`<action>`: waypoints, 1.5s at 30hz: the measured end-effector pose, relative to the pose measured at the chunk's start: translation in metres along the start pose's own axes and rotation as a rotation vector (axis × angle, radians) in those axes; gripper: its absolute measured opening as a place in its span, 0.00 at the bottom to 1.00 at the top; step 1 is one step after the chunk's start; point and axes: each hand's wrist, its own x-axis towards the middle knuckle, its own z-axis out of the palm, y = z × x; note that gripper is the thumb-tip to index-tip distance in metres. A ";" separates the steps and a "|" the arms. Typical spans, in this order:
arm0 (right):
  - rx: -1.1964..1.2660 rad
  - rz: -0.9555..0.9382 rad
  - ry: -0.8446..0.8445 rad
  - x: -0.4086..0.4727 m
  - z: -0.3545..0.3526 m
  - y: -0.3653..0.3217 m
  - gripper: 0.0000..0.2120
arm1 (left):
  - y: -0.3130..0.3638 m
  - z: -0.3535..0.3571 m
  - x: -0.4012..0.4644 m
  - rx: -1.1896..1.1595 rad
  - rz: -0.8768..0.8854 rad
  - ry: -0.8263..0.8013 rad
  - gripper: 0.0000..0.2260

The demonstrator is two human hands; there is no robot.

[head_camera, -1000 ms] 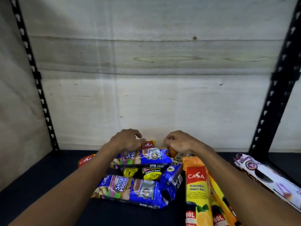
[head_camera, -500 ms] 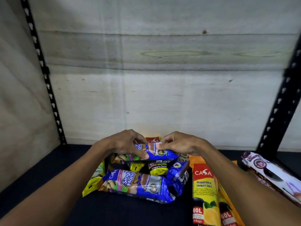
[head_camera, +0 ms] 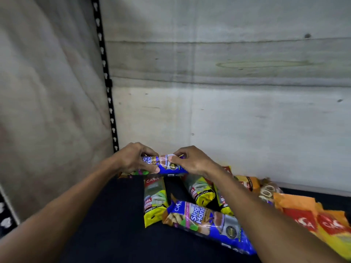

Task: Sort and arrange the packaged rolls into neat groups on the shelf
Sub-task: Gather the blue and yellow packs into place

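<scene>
Both hands, left (head_camera: 133, 158) and right (head_camera: 191, 161), grip one blue roll (head_camera: 165, 165). On the shelf (head_camera: 114, 215) lie one blue pack (head_camera: 207, 221) and three yellow packs (head_camera: 154, 201).

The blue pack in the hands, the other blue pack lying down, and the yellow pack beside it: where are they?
Held blue pack (head_camera: 167, 165): head view, its clear middle.
Lying blue pack (head_camera: 207, 220): head view, its label.
Yellow pack (head_camera: 154, 202): head view, its front face.

"CASA" on blue pack (head_camera: 207, 219), orange bags (head_camera: 303, 223)

held pack (head_camera: 167, 165) behind the shelf (head_camera: 114, 215) pile (head_camera: 209, 209) (orange packs (head_camera: 307, 215) rightmost).
</scene>
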 end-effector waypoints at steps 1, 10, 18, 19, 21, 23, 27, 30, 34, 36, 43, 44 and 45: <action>-0.009 -0.004 0.004 0.010 0.010 -0.003 0.19 | -0.011 -0.002 0.001 -0.006 -0.007 0.008 0.37; -0.102 0.024 0.041 0.073 0.068 -0.005 0.18 | -0.073 -0.004 0.027 -0.064 -0.095 -0.002 0.38; -0.181 0.050 -0.019 0.080 0.087 -0.004 0.19 | -0.102 0.011 0.041 0.035 -0.138 -0.054 0.23; -0.188 0.043 -0.018 0.077 0.085 -0.006 0.20 | -0.105 0.011 0.041 0.052 -0.148 -0.043 0.23; -0.187 0.048 -0.004 0.068 0.075 -0.007 0.20 | -0.108 0.011 0.039 0.096 -0.172 -0.048 0.26; -0.161 0.081 0.014 0.055 0.055 -0.002 0.19 | -0.098 0.011 0.038 0.125 -0.166 -0.045 0.30; -0.201 0.134 0.057 0.023 0.004 0.022 0.14 | -0.039 0.016 0.042 0.111 -0.065 0.044 0.28; -0.219 0.178 0.120 -0.004 -0.031 0.043 0.14 | 0.017 0.028 0.048 0.096 0.018 0.036 0.24; -0.255 0.281 0.132 -0.037 -0.066 0.071 0.15 | 0.086 0.057 0.055 0.042 0.052 0.000 0.22; -0.290 0.330 0.068 -0.050 -0.077 0.087 0.15 | 0.109 0.077 0.062 0.056 0.035 -0.045 0.24; -0.184 0.384 -0.055 -0.067 -0.080 0.114 0.22 | 0.141 0.126 0.084 -0.017 -0.193 0.007 0.28; -0.171 0.392 -0.081 -0.067 -0.076 0.113 0.23 | 0.142 0.128 0.086 -0.050 -0.228 0.008 0.27; -0.152 0.399 -0.103 -0.066 -0.073 0.111 0.23 | 0.143 0.129 0.087 -0.086 -0.256 -0.004 0.25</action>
